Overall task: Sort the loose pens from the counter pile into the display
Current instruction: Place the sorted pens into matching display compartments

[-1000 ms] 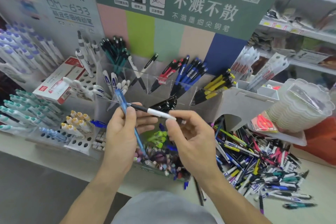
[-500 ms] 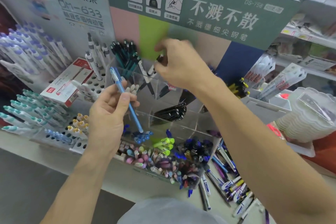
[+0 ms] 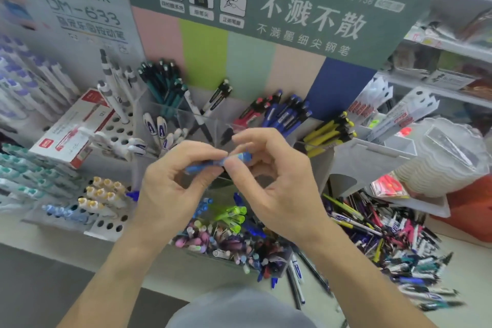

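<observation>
A light blue pen (image 3: 221, 162) lies roughly level between both hands, in front of the clear display (image 3: 149, 112). My left hand (image 3: 170, 189) pinches its left part between thumb and fingers. My right hand (image 3: 277, 181) pinches its right end with thumb and forefinger. The display's compartments hold green, white, red, blue and yellow-black pens. The black-and-white pen (image 3: 217, 98) stands in a back compartment. The loose pen pile (image 3: 394, 242) spreads over the counter at the right.
A white holed rack (image 3: 111, 128) with pens and a red-white box (image 3: 72, 128) stands at the left. Front bins hold capped pens (image 3: 223, 237). A stack of clear lids (image 3: 447, 157) sits at the right, above an orange thing. Shelves run behind.
My right hand left the black-and-white pen in a back compartment and came down to the blue pen. Both hands now pinch that pen, turned from upright to level.
</observation>
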Demonstrator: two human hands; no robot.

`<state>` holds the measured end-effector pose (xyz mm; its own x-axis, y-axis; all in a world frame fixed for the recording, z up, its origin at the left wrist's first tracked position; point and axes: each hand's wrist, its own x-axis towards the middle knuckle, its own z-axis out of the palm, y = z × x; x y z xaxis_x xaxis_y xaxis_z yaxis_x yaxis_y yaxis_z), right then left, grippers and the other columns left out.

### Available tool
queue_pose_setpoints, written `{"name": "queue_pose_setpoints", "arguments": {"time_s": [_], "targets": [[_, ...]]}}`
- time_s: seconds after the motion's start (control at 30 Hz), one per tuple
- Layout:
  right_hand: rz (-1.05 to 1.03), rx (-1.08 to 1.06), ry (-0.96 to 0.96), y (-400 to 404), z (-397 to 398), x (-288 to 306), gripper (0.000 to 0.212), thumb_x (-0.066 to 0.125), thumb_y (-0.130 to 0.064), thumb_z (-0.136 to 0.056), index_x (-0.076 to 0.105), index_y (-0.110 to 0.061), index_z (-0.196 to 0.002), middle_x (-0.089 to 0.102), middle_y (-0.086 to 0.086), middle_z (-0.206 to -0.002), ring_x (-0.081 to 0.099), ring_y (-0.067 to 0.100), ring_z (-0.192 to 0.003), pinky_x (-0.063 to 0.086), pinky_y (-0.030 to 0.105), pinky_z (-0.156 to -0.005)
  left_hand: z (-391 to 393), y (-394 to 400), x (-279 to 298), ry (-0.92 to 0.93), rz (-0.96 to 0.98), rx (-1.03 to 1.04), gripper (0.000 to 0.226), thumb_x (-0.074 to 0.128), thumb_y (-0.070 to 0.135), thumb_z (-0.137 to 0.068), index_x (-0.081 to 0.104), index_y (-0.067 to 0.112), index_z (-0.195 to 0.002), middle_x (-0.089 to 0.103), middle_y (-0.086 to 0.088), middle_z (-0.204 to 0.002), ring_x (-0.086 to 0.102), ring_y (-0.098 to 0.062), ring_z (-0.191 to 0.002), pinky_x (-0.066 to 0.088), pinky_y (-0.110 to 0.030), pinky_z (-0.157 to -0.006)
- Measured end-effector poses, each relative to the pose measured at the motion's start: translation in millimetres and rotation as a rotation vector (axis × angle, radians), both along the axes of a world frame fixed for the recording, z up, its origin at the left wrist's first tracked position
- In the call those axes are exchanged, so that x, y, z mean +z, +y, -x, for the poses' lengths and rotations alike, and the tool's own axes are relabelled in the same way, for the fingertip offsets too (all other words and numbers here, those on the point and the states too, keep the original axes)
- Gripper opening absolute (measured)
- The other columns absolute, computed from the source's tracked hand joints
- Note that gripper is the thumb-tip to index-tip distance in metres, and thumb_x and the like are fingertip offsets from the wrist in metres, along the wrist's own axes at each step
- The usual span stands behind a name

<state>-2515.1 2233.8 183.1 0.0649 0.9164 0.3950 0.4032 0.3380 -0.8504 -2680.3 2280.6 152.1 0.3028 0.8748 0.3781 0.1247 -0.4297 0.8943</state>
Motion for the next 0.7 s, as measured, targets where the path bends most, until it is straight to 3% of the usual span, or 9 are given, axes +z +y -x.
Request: {"name": "queue_pose_setpoints", "arguments": {"time_s": [0.13,0.23,0.37,0.47,0.57,0.7], "targets": [[-0.019,-0.06,-0.146,-16,9,-36,0.011,0.074,-0.011,-0.092,0.071,-0.007,-0.102,0.07,-0.001,-0.093,0.068,0.008,-0.08,0.058,0.027,-0.071,14,-10,-42,0.298,-0.097,0.115,0.033,0.075,0.027,-0.081,0.07,0.015,-0.111,0.062,0.004,-0.112,0.058,-0.015,-0.113,0.046,-0.025,-0.096],[-0.017,-0.078,-0.268,-15,20,-71,0.012,0.075,-0.014,-0.091,0.072,-0.01,-0.101,0.071,-0.002,-0.092,0.066,0.006,-0.078,0.056,0.026,-0.072,27,-23,-84,0.489,0.043,0.243,0.052,0.085,0.03,-0.073,0.063,0.017,-0.118,0.052,0.006,-0.11,0.058,-0.015,-0.098,0.052,-0.031,-0.083],[-0.011,-0.048,-0.462,-3,33,-106,0.019,0.071,-0.03,-0.091,0.076,-0.015,-0.101,0.071,-0.001,-0.092,0.066,0.015,-0.073,0.057,0.034,-0.062,30,-37,-110,0.465,0.083,0.254,0.05,0.088,0.004,-0.069,0.064,0.013,-0.112,0.056,0.005,-0.098,0.059,-0.005,-0.077,0.048,-0.015,-0.072],[0.047,-0.033,-0.549,1,40,-116,0.037,0.053,-0.036,-0.099,0.073,-0.011,-0.116,0.069,0.005,-0.104,0.068,0.023,-0.078,0.058,0.039,-0.061,26,-36,-116,0.445,0.126,0.307,0.053,0.085,0.004,-0.072,0.061,0.015,-0.118,0.056,0.002,-0.105,0.062,-0.01,-0.076,0.055,-0.031,-0.072],[0.08,-0.029,-0.529,-5,40,-112,0.035,0.059,-0.021,-0.098,0.062,-0.009,-0.131,0.061,0.007,-0.118,0.067,0.025,-0.09,0.058,0.041,-0.07,22,-37,-117,0.467,0.126,0.336,0.06,0.083,0.01,-0.072,0.059,0.014,-0.127,0.055,0.0,-0.117,0.065,-0.019,-0.082,0.057,-0.039,-0.073],[0.003,-0.091,-0.357,-30,26,-97,0.023,0.063,-0.008,-0.094,0.066,-0.01,-0.116,0.06,0.001,-0.111,0.064,0.013,-0.09,0.055,0.029,-0.074,11,-35,-108,0.485,-0.068,0.319,0.04,0.079,0.026,-0.081,0.065,0.017,-0.117,0.059,0.001,-0.109,0.06,-0.014,-0.069,0.055,-0.033,-0.058]]}}
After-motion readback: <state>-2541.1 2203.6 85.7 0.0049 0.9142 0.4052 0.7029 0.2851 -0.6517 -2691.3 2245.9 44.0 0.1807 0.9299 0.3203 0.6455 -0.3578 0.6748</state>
